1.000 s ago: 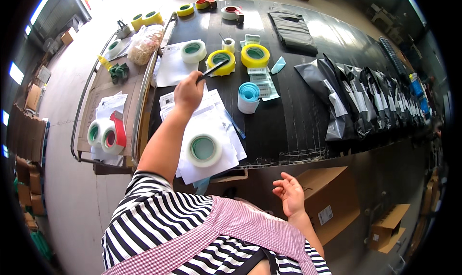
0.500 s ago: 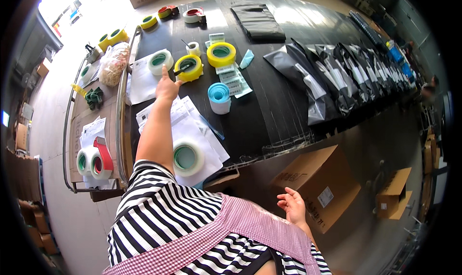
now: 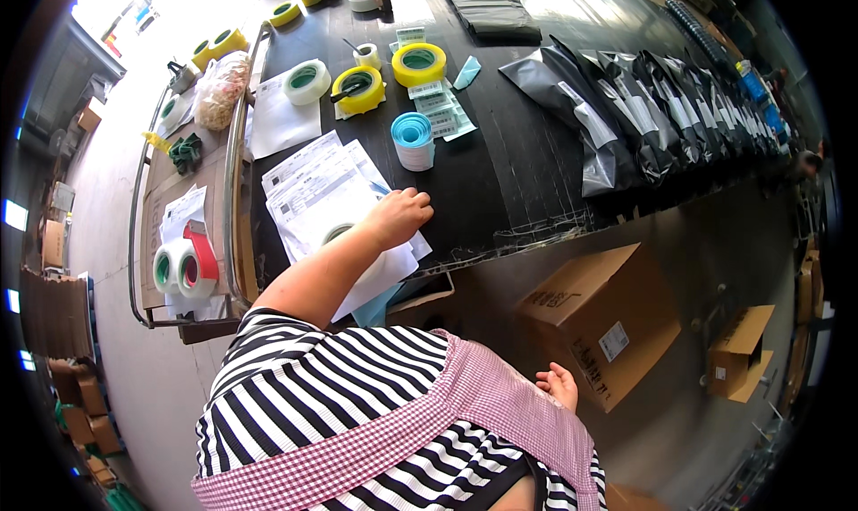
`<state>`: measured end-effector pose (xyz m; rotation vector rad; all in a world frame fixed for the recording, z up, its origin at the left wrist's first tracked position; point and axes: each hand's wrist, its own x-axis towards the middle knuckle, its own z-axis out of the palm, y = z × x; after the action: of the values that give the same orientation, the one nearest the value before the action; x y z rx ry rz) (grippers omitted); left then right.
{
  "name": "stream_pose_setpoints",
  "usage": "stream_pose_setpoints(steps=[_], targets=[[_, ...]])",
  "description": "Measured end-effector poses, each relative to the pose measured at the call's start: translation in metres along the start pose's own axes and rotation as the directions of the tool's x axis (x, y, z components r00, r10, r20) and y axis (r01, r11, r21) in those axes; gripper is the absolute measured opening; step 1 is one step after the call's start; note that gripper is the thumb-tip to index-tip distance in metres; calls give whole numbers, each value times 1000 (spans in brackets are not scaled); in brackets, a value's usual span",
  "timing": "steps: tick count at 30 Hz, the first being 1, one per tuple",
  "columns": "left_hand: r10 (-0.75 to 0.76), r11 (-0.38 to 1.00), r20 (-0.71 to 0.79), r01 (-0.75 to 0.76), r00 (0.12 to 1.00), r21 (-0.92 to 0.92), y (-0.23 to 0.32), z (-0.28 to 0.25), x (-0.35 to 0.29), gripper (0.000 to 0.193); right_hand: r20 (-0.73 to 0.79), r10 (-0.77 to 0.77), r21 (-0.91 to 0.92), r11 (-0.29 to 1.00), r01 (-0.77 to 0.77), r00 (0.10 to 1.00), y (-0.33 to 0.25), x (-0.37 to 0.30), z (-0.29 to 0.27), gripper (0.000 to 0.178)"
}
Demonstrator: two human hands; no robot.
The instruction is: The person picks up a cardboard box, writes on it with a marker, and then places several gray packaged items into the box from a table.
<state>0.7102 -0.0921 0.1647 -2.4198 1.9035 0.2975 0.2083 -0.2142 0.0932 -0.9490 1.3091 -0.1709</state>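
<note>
My left hand reaches over the right edge of a stack of printed sheets, its fingers curled down toward the black table top. Whatever its fingertips hold, if anything, is hidden. A thin blue strip lies on the sheets just beyond the knuckles. Under my forearm a clear tape roll is mostly covered. Past the hand stands a light-blue label roll. Further off, a black pen-like item rests in a yellow tape roll. My right hand hangs near my apron, empty, its fingers loosely apart.
Grey plastic mailer bags stand in a row along the table's right side, with flat black bags at the back. An open carton sits below the edge. At left is a metal-railed cart carrying tape rolls.
My left hand has left the yellow tape roll and come nearer, to the right edge of the sheets. My right hand has dropped closer to my apron. The view has shifted slightly.
</note>
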Motion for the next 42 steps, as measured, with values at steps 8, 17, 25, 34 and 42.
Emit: stream_pose_setpoints(steps=[8,17,25,34,42], targets=[[-9,970,-692,-163,721,-182,-22,-44,-42,28,-28,-49,42,998,50,998,9,9,-17,34],[-857,-198,-185,-639,481,-743,-61,-63,-23,31,32,-50,36,998,49,998,-2,23,16,34],[-872,-111,-221,-616,436,-780,-87,-34,-20,44,7,-53,-4,999,53,999,-12,28,22,34],[-757,567,-646,-388,103,-726,-193,-44,41,25,8,-40,-49,998,41,999,-14,26,33,35],[-749,636,-647,430,144,-640,-225,-17,74,19,-23,-23,-81,996,21,999,-13,12,44,37]])
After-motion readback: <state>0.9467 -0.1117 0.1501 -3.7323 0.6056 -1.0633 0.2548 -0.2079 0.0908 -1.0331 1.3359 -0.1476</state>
